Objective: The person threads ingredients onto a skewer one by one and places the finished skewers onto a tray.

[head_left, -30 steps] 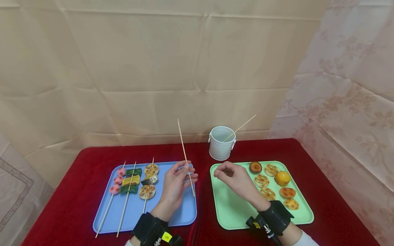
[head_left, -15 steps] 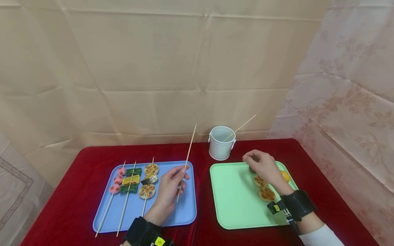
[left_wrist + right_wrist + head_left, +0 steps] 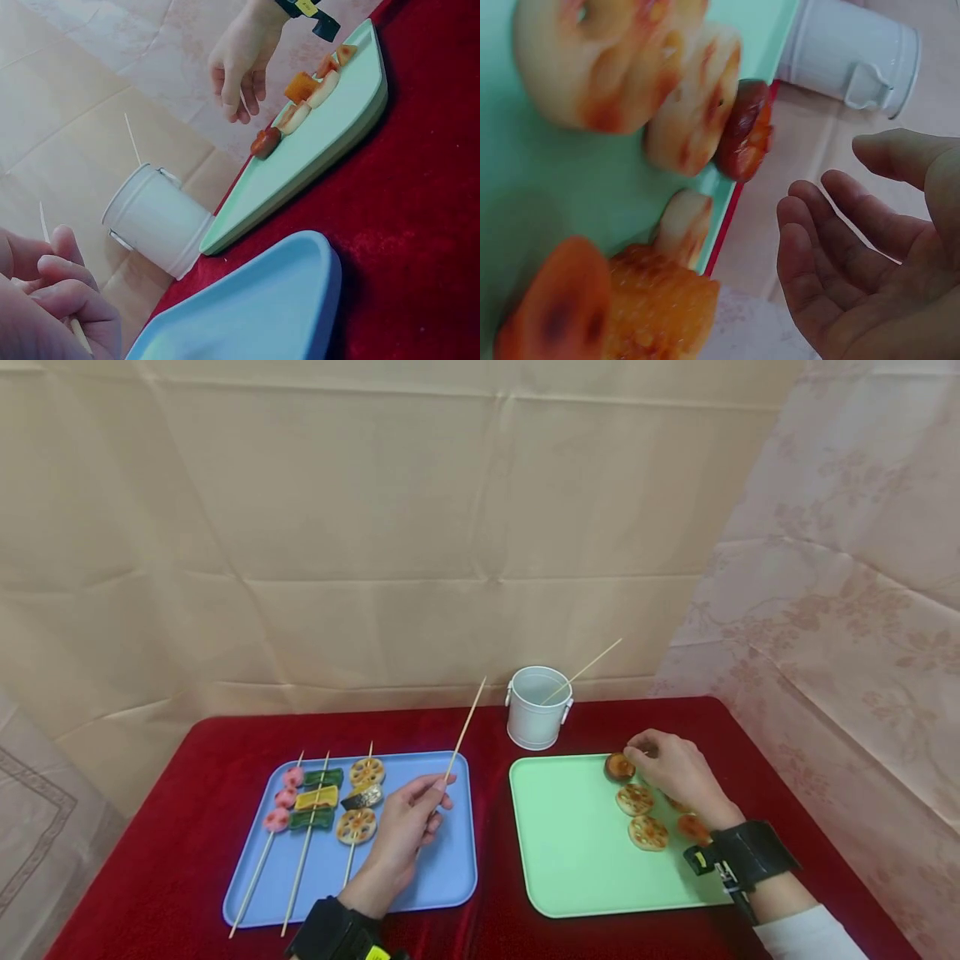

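My left hand (image 3: 405,827) pinches a thin wooden skewer (image 3: 467,722) over the blue tray (image 3: 450,893); the skewer's upper end leans right. Its lower part shows beneath the fingers in the left wrist view. My right hand (image 3: 678,772) hovers at the far side of the green tray (image 3: 570,860), close beside a brown mushroom-like piece (image 3: 619,767). In the right wrist view, thumb and fingers are apart with nothing between them. Lotus root slices (image 3: 648,832) lie nearer me, with an orange slice (image 3: 562,300) and a yellow corn-like chunk (image 3: 660,307) beside them. The right hand partly hides this food in the head view.
On the blue tray lie three loaded skewers: pink pieces (image 3: 277,819), green and yellow pieces (image 3: 317,797), and lotus slices (image 3: 356,827). A white bucket (image 3: 534,722) holding one skewer (image 3: 592,664) stands behind the trays on the red cloth (image 3: 495,827).
My right hand has moved right, from the green tray's left part to the food at its far side. My left hand has moved slightly left and lower; its skewer now tilts right instead of left.
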Available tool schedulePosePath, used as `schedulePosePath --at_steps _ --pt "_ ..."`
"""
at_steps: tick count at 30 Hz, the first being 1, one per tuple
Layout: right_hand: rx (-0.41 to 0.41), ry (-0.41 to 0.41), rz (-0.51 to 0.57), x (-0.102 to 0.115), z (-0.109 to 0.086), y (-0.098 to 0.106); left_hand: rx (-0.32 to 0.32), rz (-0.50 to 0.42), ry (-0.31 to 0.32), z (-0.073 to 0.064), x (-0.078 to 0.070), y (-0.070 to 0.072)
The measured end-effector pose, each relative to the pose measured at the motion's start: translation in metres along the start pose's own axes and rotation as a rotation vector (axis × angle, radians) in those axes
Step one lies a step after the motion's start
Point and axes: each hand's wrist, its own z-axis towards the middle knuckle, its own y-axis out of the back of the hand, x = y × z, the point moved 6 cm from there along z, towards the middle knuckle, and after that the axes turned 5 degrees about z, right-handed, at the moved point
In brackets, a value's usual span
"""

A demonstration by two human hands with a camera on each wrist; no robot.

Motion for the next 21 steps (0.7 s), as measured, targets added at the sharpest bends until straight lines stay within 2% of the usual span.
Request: schedulePosePath --at_steps 8,16,21 --pt "0.017 0.018 -0.092 -0.006 0.009 -0.01 -0.019 0.024 0.024 0.0 0.005 0.004" --pt "0.072 -0.044 -0.185 -0.01 0.015 -0.02 -0.006 0.023 0.014 -0.001 0.007 0.001" --pt "0.073 -0.075 -0.19 -0.012 0.019 -0.022 0.004 0.009 0.011 -0.002 0.008 0.0"
